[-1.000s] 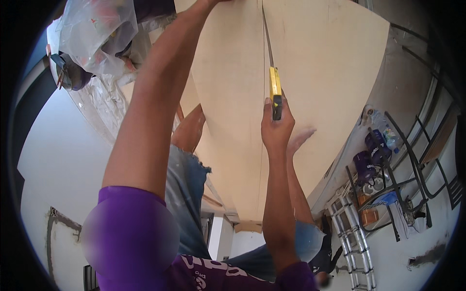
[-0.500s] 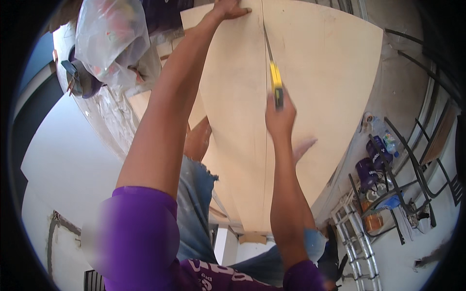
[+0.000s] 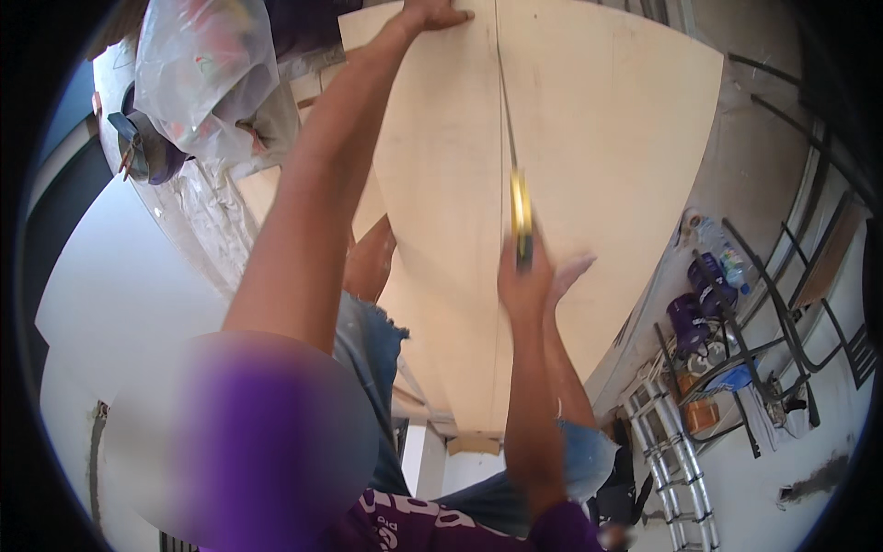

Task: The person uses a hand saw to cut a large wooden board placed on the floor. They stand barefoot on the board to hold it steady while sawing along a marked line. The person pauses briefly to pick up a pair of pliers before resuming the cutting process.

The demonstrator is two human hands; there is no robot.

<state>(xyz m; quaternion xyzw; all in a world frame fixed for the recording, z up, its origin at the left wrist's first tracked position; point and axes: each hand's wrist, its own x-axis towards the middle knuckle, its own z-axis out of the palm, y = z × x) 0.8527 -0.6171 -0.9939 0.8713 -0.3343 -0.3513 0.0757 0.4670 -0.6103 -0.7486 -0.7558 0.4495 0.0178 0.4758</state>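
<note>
A large pale plywood sheet [image 3: 607, 147] lies before me, with a thin dark line running lengthwise down it. My right hand [image 3: 525, 285] is closed round the yellow and black handle of a handsaw [image 3: 521, 207]. Its narrow blade, seen edge-on, points away from me along that line toward the far end. Slight motion blur covers the handle. At the sheet's far edge, my left hand [image 3: 434, 15] presses on the wood left of the line, thumb stretched out. The upper frame edge cuts off part of that hand. My bare feet rest at either side, one on the sheet.
Left of the sheet are a clear plastic bag [image 3: 207, 78] and crumpled sheeting [image 3: 198, 216]. On the right stand a metal ladder [image 3: 670, 460], a dark metal frame [image 3: 773, 359], purple containers [image 3: 688, 322] and a plastic bottle [image 3: 734, 265].
My right hand has drawn the handsaw back toward me along the line, so more of the blade's length shows. My left hand stays at the far edge.
</note>
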